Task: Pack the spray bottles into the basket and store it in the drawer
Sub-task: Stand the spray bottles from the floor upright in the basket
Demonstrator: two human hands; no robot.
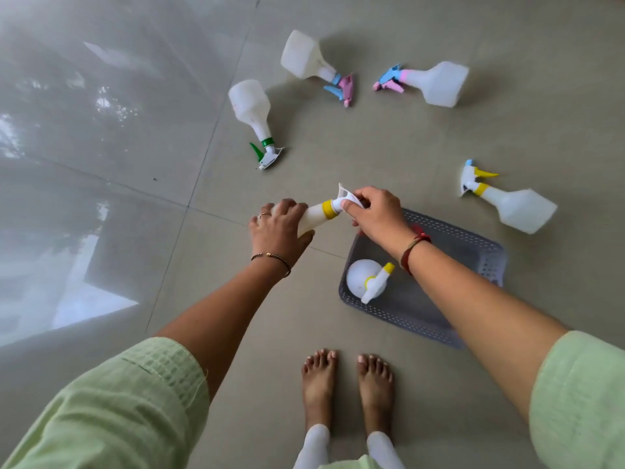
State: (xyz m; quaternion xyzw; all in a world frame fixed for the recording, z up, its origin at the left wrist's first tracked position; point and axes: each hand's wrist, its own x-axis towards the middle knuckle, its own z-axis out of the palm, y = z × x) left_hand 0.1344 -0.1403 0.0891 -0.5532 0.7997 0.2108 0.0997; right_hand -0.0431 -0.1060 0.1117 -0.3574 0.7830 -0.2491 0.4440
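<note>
I hold a white spray bottle with a yellow collar [319, 214] sideways above the floor. My left hand [279, 228] grips its body and my right hand [375, 214] is closed around its white spray head. Just below and to the right, a grey perforated basket [473, 252] sits on the floor with one white, yellow-nozzled bottle [363, 279] upright in its near left corner. Several bottles lie on the tiles beyond: a green-trigger one [252, 111], two pink-and-blue ones [304, 59] [439, 82], and a yellow-trigger one [517, 208] to the right of the basket.
My bare feet [348, 384] stand on the grey tiled floor just in front of the basket. A glossy reflective patch of floor [84, 198] fills the left side. No drawer is in view.
</note>
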